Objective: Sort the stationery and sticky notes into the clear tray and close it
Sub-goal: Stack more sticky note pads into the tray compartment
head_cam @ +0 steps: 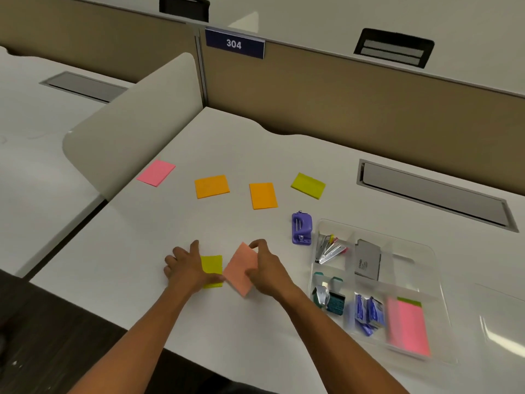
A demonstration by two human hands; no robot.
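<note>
partly done: the clear tray (409, 245) at right holds staplers and pink notes. six pads and the purple punch (301, 228) remain out. right hand (264, 268) pinches the salmon pad (238, 268); left hand (184, 265) lies flat, fingers spread, on the yellow pad (212, 264).

Left grip (189, 265) flat, fingers spread; right grip (265, 268) pinching — both forearms extended.

desk (216, 132): four sticky-note pads (211, 186) in a row at the back; hole punch (301, 228) just left of tray (431, 251) | tray at right; staplers (329, 250) in its back-left compartment; note pads (407, 327) front-right | two pads (238, 268) side by side under the hands, front centre
</note>
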